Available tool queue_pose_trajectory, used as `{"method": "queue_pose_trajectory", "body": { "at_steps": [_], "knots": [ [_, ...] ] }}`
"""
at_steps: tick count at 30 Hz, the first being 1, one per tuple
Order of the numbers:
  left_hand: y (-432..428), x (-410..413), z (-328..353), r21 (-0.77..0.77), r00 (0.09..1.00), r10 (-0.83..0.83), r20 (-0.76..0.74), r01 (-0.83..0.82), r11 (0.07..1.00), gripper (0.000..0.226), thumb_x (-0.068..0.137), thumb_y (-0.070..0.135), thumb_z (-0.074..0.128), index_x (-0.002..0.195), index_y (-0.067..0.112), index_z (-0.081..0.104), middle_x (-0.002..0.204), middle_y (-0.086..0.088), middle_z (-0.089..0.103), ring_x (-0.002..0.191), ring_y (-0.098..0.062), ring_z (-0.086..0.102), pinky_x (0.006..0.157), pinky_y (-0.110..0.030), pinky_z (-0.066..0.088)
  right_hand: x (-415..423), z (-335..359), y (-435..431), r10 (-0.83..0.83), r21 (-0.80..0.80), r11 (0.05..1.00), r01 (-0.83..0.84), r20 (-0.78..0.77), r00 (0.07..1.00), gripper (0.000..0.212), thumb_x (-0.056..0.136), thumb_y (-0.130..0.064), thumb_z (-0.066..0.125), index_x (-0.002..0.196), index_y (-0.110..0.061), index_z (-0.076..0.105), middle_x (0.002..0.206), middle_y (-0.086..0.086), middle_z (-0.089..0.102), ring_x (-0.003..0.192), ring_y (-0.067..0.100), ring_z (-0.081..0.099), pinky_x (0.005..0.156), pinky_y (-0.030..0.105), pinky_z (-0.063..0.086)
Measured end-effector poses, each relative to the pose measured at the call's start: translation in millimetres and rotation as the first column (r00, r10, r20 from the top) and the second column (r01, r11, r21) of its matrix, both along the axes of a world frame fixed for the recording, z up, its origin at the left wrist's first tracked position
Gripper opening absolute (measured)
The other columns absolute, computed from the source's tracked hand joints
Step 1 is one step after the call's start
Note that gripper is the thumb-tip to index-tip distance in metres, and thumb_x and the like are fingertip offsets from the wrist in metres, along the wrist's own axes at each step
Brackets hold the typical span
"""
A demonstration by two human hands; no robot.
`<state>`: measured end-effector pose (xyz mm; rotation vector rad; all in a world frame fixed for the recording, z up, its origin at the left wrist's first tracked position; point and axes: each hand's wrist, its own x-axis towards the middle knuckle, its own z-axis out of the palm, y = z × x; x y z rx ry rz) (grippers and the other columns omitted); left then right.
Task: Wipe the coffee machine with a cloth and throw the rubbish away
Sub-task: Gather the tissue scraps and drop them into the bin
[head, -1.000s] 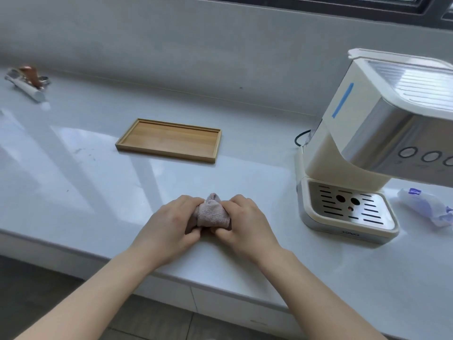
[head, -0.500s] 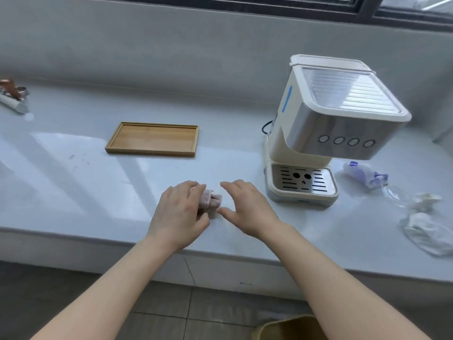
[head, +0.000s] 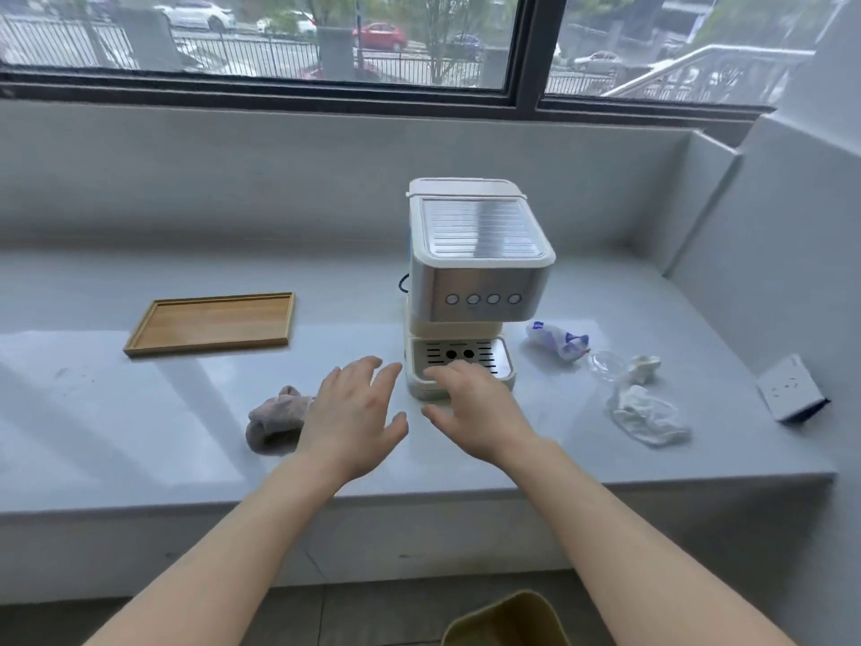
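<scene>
Where your right hand (head: 470, 407) reaches in front of the coffee machine (head: 475, 272), its fingertips hide the front lip of the drip tray (head: 494, 354), and you cannot tell whether they touch it. Your left hand (head: 354, 412) covers the right end of the cloth (head: 275, 421), which lies bunched on the worktop (head: 93, 412) just left of that hand. Both hands are spread, fingers straight, holding nothing. A yellowish bin (head: 508, 622) is cut off by the bottom edge. The blue print on the crumpled wrapper (head: 556, 340) right of the machine is too blurred to read. The machine is cream plastic with a brushed metal front, four round buttons and a ribbed top. The cloth looks soft and greyish-pink. Clear film (head: 605, 363) and a crumpled white wad (head: 647, 414) lie beyond the wrapper. A flat rectangular wooden tray (head: 209, 324) sits well left of the machine.
</scene>
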<state>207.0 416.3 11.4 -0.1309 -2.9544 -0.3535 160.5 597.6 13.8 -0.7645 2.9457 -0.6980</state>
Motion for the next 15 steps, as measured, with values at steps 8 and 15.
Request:
{"method": "queue_pose_trajectory", "body": {
  "at_steps": [8,15],
  "knots": [
    [73,-10,25,-0.003,0.994,-0.106,-0.028,0.106,0.994,0.061,0.088,0.042,0.051,0.143,0.021,0.037,0.139,-0.002,0.044,0.128,-0.023,0.039,0.109,-0.038,0.031,3,28,80,-0.114,0.011,0.993,0.116,-0.075,0.991,0.044,0.091,-0.041,0.058,0.132,-0.028,0.052,0.122,-0.002,0.057,0.117,0.021,0.048,0.09,0.039,0.047],
    [123,-22,38,0.01,0.978,-0.199,-0.059,0.2,0.98,0.053,0.085,0.038,0.055,0.134,0.019,0.046,0.123,0.001,0.051,0.111,-0.023,0.049,0.085,-0.036,0.045,10,35,140,-0.232,0.038,0.971,0.236,-0.081,0.969,0.048,0.092,-0.043,0.058,0.136,-0.027,0.051,0.132,-0.001,0.056,0.125,0.022,0.046,0.095,0.04,0.045]
  ]
}}
